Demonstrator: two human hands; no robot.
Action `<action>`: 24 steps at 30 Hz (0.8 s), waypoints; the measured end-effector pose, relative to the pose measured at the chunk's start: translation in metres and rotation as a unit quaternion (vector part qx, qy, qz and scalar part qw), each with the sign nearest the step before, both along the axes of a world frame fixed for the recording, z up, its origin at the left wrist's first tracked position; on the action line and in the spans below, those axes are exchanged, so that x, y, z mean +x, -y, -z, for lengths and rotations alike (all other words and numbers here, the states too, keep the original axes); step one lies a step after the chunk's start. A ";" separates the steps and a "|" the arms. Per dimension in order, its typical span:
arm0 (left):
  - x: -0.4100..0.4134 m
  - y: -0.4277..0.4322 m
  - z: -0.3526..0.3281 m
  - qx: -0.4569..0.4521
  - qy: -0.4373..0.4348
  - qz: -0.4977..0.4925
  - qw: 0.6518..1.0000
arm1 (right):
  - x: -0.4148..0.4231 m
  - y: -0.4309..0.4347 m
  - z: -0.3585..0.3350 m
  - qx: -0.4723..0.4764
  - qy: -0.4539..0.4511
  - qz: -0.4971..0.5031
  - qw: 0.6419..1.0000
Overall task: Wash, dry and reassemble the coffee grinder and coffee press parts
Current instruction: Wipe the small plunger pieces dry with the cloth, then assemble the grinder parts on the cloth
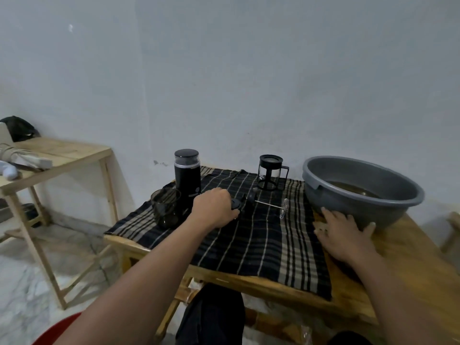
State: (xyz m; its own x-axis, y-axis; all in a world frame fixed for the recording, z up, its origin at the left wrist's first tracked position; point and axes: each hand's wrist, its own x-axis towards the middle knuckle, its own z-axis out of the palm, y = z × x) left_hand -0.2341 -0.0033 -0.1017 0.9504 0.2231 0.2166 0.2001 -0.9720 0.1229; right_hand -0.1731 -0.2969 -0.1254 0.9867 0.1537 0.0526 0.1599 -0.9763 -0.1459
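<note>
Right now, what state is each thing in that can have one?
Coffee grinder: upright, lid on.
Press beaker: upright, plunger out.
Plunger: lying on the cloth, left hand gripping its knob end.
Smoky container: no lid on.
Basin: holds brownish water.
Right hand: fingers straight, against the basin.

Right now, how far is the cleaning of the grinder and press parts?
Looks done: the grinder stands closed on the cloth, the press beaker upright nearby. In hand: the left hand grips the knob end of the plunger lying on the cloth; the right hand rests by the basin. Left: fitting the plunger into the beaker.
</note>
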 end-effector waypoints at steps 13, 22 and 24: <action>-0.011 -0.072 -0.052 -0.092 0.191 -0.098 0.972 | -0.019 -0.163 -0.018 0.238 0.004 -0.209 0.948; 0.037 -0.140 -0.035 -0.315 0.034 -0.162 0.934 | -0.013 -0.192 0.008 0.302 -0.081 -0.132 0.941; 0.047 -0.143 -0.028 -0.303 0.037 -0.162 0.938 | -0.014 -0.192 0.011 0.296 -0.052 -0.158 0.941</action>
